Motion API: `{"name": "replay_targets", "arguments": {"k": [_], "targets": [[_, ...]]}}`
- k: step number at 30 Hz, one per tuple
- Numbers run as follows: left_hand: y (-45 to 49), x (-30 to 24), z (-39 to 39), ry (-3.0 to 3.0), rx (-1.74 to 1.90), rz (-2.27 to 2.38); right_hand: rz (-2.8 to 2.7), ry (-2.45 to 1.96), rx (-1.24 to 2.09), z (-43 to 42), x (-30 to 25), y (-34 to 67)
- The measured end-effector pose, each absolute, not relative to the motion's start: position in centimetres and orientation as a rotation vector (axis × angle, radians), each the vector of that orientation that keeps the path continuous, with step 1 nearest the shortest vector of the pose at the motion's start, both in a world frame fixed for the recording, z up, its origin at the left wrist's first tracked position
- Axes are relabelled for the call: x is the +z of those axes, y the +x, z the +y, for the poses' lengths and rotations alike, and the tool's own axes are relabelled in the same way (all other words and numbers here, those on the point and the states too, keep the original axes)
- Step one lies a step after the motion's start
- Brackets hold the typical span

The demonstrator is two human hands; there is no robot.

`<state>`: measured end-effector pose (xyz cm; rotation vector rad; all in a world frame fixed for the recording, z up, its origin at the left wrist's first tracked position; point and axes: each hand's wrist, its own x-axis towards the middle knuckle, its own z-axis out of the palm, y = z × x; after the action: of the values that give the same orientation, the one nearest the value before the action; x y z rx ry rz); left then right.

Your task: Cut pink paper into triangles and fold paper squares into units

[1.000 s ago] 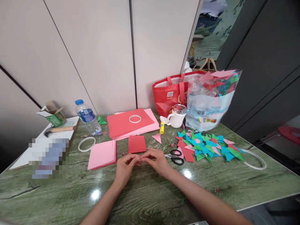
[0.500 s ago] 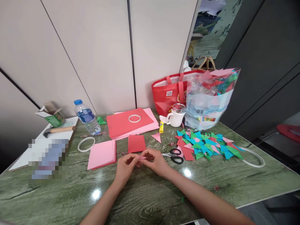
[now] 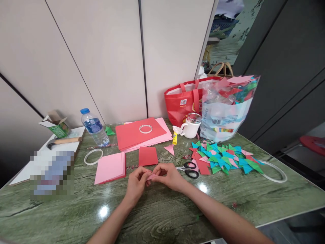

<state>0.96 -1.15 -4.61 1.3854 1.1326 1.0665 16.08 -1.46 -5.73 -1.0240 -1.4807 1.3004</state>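
Observation:
Between the fingertips of my left hand (image 3: 137,183) and my right hand (image 3: 169,176) is a small piece of folded pink paper (image 3: 151,176). Both hands pinch it above the table, and fingers cover much of it. Just beyond them lies a stack of red paper squares (image 3: 148,156). A stack of pink paper squares (image 3: 109,166) is left of my left hand. Beyond my right hand rests a folded pink paper piece (image 3: 170,149). Black-handled scissors (image 3: 191,169) lie right of that hand, beside a heap of folded green, blue, pink and red paper pieces (image 3: 225,157).
Larger red sheets (image 3: 132,134) carry a tape roll (image 3: 145,129). Behind stand a water bottle (image 3: 95,128), a glue stick (image 3: 175,138), a white mug (image 3: 192,129), a red bag (image 3: 177,105) and a plastic bag (image 3: 223,115). A hammer-like tool (image 3: 67,140) lies left on a white board.
The pink paper between my fingers has turned slightly and shows more of its face. My right fingers have shifted a little over it. The things on the table stay put.

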Motion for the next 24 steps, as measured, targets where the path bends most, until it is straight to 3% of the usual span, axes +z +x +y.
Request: {"name": "replay_targets", "arguments": {"k": [15, 24], "targets": [[0.5, -4.3, -0.5, 1.278, 1.148, 1.177, -1.370, -1.038, 1.455, -1.0, -5.7, 16.3], [-0.2, -5.5, 0.1, 1.647, 1.236, 1.379, -1.214, -1.064, 1.488, -0.6, -6.1, 16.3]]}}
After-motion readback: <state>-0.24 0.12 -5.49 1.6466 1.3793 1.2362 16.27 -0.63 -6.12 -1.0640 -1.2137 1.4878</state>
